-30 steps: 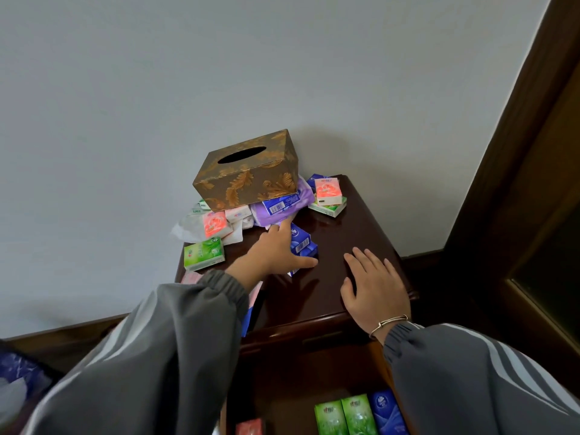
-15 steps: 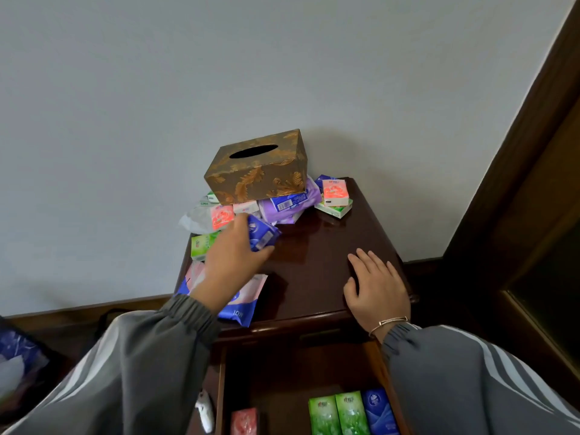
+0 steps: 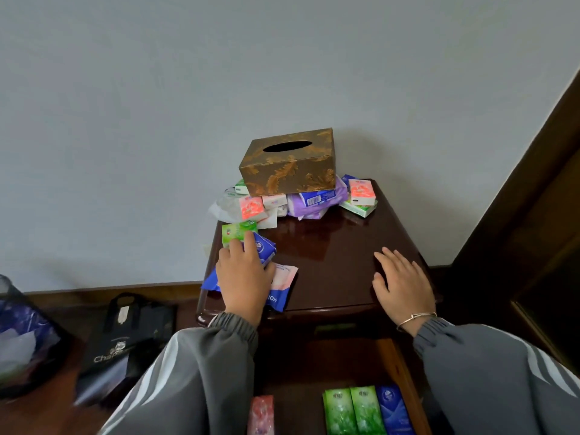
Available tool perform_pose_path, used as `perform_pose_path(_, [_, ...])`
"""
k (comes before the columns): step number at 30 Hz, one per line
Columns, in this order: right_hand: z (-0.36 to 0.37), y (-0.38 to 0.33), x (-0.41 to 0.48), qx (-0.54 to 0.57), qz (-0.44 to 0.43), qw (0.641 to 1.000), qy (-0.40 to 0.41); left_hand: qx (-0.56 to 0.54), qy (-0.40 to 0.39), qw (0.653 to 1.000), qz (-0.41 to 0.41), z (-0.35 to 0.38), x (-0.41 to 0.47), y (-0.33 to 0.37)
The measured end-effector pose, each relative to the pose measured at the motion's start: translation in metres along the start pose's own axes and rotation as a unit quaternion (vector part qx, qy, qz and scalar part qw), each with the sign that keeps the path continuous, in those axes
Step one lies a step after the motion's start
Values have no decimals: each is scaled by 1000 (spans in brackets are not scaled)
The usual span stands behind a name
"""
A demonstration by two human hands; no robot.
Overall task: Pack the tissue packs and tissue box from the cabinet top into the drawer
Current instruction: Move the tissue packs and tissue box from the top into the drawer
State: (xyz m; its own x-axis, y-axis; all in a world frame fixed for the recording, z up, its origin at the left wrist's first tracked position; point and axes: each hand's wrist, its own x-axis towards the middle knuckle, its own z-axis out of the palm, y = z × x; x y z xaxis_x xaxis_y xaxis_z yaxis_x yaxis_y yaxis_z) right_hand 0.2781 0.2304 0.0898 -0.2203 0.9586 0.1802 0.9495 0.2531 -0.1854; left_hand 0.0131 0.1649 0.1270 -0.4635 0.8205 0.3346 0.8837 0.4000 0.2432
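Several soft tissue packs (image 3: 309,199) lie heaped under the tissue box (image 3: 290,163) at the back of the cabinet top (image 3: 329,255); four sit in the drawer (image 3: 392,365). My left hand (image 3: 244,274) closes on a blue pack (image 3: 263,249), light and squashy with a slippery wrapper, best pinched across its short sides. My right hand (image 3: 403,284) lies flat, fingers apart, holding nothing. Since a second ago my left has drawn the pack nearer the front-left edge.
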Motion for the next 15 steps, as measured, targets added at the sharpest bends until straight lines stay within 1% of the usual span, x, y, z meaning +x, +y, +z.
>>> perform_pose_path(2, [-4, -2, 3, 35, 0, 999, 16, -2, 4, 1000, 1, 3, 1, -2])
perform_pose_path(5, [-19, -16, 18, 116, -21, 988, 96, -7, 8, 1000, -1, 7, 2, -5])
perform_pose_path(7, [-37, -34, 42, 129, -45, 981, 141, -12, 17, 1000, -2, 9, 1, -6])
perform_pose_path(9, [-59, -55, 75, 118, -76, 975, 171, -21, 21, 1000, -2, 10, 0, -7])
perform_pose_path(11, [-80, -77, 113, 94, -117, 972, 182, -27, 19, 999, -4, 12, 1, -8])
perform_pose_path(13, [-97, -97, 149, 35, -175, 970, 165, -31, 13, 999, -7, 13, 1, -8])
perform_pose_path(15, [-109, -114, 179, -38, -217, 967, 128, -33, 12, 999, -9, 13, 0, -9])
